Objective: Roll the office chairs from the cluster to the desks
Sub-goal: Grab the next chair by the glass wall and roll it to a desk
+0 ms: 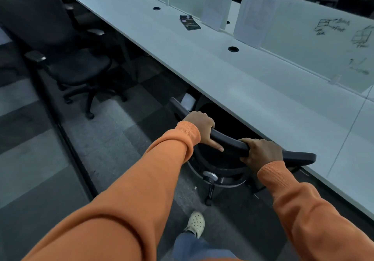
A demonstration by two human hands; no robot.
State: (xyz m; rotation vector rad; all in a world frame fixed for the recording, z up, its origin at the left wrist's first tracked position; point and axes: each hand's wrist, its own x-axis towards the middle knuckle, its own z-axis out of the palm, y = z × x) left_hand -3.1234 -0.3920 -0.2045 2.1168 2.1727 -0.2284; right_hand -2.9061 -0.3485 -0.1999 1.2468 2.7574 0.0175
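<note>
A black office chair (228,139) stands in front of me, its seat tucked under the long white desk (232,82). Only the top rim of its backrest, part of the frame and one caster show. My left hand (202,128) grips the backrest's top edge left of its middle, fingers curled over the rim. My right hand (261,153) grips the same rim further right. Both sleeves are orange. A second black office chair (66,58) with armrests stands at the left, facing the same desk a little way out from it.
Frosted divider panels (303,34) with scribbles run along the desk's far side. A dark booklet (189,23) lies on the desk, and cable holes (233,49) dot its top. A dark floor rail (66,137) crosses the grey carpet. My shoe (195,223) is below.
</note>
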